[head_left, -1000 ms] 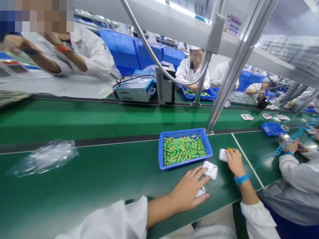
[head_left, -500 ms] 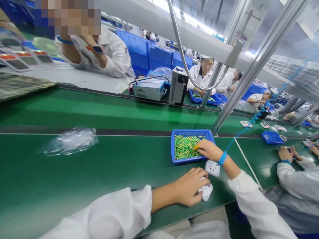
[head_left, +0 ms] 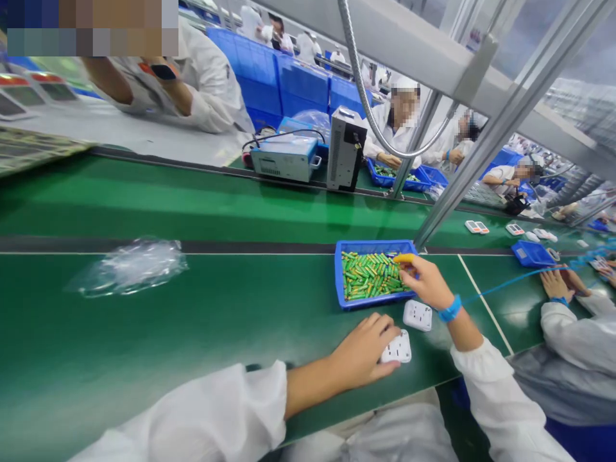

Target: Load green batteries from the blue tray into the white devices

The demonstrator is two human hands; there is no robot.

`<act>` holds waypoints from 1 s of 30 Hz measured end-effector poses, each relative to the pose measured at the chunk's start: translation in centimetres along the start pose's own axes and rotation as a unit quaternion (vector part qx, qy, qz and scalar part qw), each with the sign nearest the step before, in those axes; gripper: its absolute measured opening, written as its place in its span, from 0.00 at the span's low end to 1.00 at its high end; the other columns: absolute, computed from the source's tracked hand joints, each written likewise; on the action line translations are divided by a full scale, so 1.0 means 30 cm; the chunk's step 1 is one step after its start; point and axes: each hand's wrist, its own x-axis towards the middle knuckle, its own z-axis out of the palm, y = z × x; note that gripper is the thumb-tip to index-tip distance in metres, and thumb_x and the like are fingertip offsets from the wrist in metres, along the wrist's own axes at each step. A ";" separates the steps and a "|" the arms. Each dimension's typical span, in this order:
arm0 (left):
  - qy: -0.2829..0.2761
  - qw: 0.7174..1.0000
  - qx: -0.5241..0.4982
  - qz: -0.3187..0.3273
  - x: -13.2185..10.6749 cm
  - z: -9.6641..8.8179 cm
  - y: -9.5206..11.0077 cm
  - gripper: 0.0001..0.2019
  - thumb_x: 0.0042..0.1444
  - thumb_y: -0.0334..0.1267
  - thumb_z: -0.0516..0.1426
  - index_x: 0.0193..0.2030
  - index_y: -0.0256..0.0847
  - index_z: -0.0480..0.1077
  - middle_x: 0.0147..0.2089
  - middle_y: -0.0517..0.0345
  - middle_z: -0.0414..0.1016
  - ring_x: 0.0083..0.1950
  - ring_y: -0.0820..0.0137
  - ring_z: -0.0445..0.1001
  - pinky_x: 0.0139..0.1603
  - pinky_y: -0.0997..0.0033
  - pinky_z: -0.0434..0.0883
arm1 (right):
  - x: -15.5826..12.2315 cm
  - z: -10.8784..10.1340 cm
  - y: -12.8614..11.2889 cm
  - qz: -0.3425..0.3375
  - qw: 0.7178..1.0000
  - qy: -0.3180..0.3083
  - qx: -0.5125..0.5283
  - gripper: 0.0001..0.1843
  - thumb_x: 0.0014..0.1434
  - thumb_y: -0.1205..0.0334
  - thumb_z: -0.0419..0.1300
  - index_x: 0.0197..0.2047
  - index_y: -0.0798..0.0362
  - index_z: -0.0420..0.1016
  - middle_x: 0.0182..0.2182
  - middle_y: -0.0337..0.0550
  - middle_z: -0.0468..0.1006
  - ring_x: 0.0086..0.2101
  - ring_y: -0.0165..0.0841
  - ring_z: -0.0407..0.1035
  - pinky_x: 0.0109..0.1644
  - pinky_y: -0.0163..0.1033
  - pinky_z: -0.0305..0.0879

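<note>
Batteries fill the blue bin beside a spare device; my right hand pinches one battery, my left hand grips the nearer device.

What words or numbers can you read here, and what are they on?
None can be read for sure.
On the green batteries in the blue tray: print too small to read.
On the grey box, front panel: marks blurred.
On the white device held by the left hand: no writing shows.
On the battery pinched in the right hand: label too small.
</note>
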 end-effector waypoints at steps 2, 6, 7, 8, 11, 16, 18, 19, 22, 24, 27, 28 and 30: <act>0.007 1.000 -0.013 -0.016 -0.006 0.002 0.001 0.27 0.62 0.46 0.72 0.64 0.43 0.71 0.60 0.48 0.72 0.58 0.53 0.72 0.59 0.54 0.73 | -0.129 -0.018 -0.021 0.046 0.995 0.061 0.060 0.17 0.71 0.58 0.63 0.61 0.46 0.82 0.43 0.44 0.86 0.40 0.38 0.80 0.49 0.45 0.79; 0.007 0.999 -0.029 -0.027 -0.010 -0.005 0.006 0.27 0.62 0.44 0.72 0.63 0.43 0.70 0.59 0.49 0.73 0.57 0.53 0.72 0.57 0.54 0.73 | -0.396 0.041 -0.024 0.155 0.971 0.103 0.148 0.16 0.70 0.49 0.67 0.54 0.48 0.84 0.41 0.47 0.88 0.41 0.42 0.84 0.48 0.47 0.82; 0.006 0.999 -0.031 -0.030 -0.010 -0.009 0.009 0.27 0.62 0.43 0.72 0.63 0.43 0.69 0.59 0.49 0.73 0.57 0.53 0.73 0.57 0.54 0.73 | -0.450 0.071 -0.022 0.180 0.965 0.103 0.157 0.15 0.70 0.48 0.67 0.52 0.48 0.84 0.41 0.47 0.89 0.41 0.43 0.84 0.49 0.48 0.82; 0.005 0.999 -0.032 -0.032 -0.010 -0.014 0.012 0.28 0.61 0.43 0.72 0.63 0.43 0.69 0.59 0.49 0.73 0.57 0.53 0.73 0.57 0.54 0.73 | -0.494 0.103 -0.020 0.203 0.960 0.104 0.163 0.15 0.70 0.48 0.68 0.51 0.49 0.84 0.41 0.47 0.89 0.41 0.43 0.85 0.49 0.48 0.82; 0.001 0.999 -0.033 -0.039 -0.009 -0.030 0.022 0.29 0.60 0.43 0.73 0.64 0.42 0.69 0.59 0.48 0.74 0.58 0.52 0.73 0.57 0.54 0.73 | -0.566 0.183 -0.028 0.250 0.947 0.116 0.166 0.14 0.71 0.48 0.68 0.50 0.48 0.85 0.41 0.46 0.90 0.41 0.44 0.85 0.47 0.48 0.82; -0.012 0.999 -0.025 -0.045 -0.005 -0.038 0.027 0.28 0.63 0.45 0.72 0.64 0.42 0.69 0.59 0.48 0.73 0.58 0.52 0.72 0.58 0.52 0.73 | -0.539 0.206 -0.064 0.234 0.958 0.123 0.109 0.10 0.71 0.51 0.67 0.46 0.47 0.86 0.37 0.44 0.88 0.36 0.42 0.82 0.44 0.46 0.79; -0.013 0.999 -0.020 -0.048 -0.004 -0.034 0.023 0.27 0.64 0.46 0.71 0.63 0.42 0.69 0.59 0.48 0.73 0.57 0.52 0.72 0.57 0.52 0.73 | -0.519 0.194 -0.075 0.206 0.970 0.100 0.083 0.08 0.72 0.54 0.66 0.47 0.46 0.86 0.37 0.43 0.87 0.35 0.41 0.80 0.43 0.45 0.77; -0.012 0.999 -0.017 -0.049 -0.003 -0.031 0.021 0.26 0.64 0.47 0.71 0.63 0.42 0.70 0.58 0.48 0.73 0.57 0.52 0.72 0.57 0.52 0.73 | -0.512 0.189 -0.079 0.193 0.974 0.089 0.076 0.07 0.72 0.55 0.66 0.47 0.46 0.85 0.38 0.43 0.87 0.35 0.41 0.80 0.42 0.45 0.77; -0.006 0.999 -0.008 -0.045 -0.004 -0.026 0.017 0.24 0.65 0.47 0.71 0.61 0.42 0.71 0.57 0.49 0.73 0.55 0.53 0.72 0.55 0.53 0.73 | -0.507 0.185 -0.099 0.167 0.980 0.085 0.068 0.07 0.74 0.58 0.63 0.48 0.45 0.85 0.41 0.45 0.86 0.38 0.41 0.80 0.42 0.46 0.78; -0.004 0.999 -0.003 -0.041 -0.005 -0.027 0.018 0.23 0.65 0.47 0.71 0.60 0.42 0.71 0.56 0.49 0.73 0.54 0.53 0.72 0.54 0.54 0.73 | -0.517 0.192 -0.116 0.161 0.980 0.097 0.059 0.09 0.75 0.59 0.62 0.49 0.44 0.85 0.44 0.47 0.86 0.41 0.43 0.81 0.46 0.48 0.80; -0.007 0.999 0.008 -0.044 -0.008 -0.030 0.023 0.23 0.64 0.47 0.71 0.59 0.41 0.72 0.54 0.50 0.73 0.53 0.53 0.72 0.52 0.54 0.72 | -0.545 0.213 -0.143 0.158 0.981 0.101 0.040 0.13 0.77 0.60 0.59 0.55 0.42 0.85 0.49 0.49 0.85 0.48 0.46 0.82 0.55 0.52 0.81; -0.008 0.999 0.008 -0.048 -0.009 -0.030 0.024 0.23 0.65 0.47 0.71 0.59 0.41 0.72 0.54 0.50 0.73 0.53 0.53 0.72 0.52 0.54 0.72 | -0.557 0.220 -0.151 0.157 0.982 0.098 0.036 0.14 0.77 0.61 0.58 0.57 0.42 0.85 0.51 0.50 0.85 0.50 0.47 0.82 0.57 0.53 0.81; -0.007 0.999 0.004 -0.052 -0.010 -0.031 0.025 0.22 0.65 0.47 0.70 0.60 0.42 0.72 0.54 0.49 0.72 0.53 0.53 0.71 0.52 0.54 0.72 | -0.580 0.232 -0.165 0.153 0.983 0.097 0.030 0.16 0.77 0.61 0.58 0.60 0.41 0.84 0.54 0.52 0.84 0.53 0.48 0.81 0.59 0.56 0.81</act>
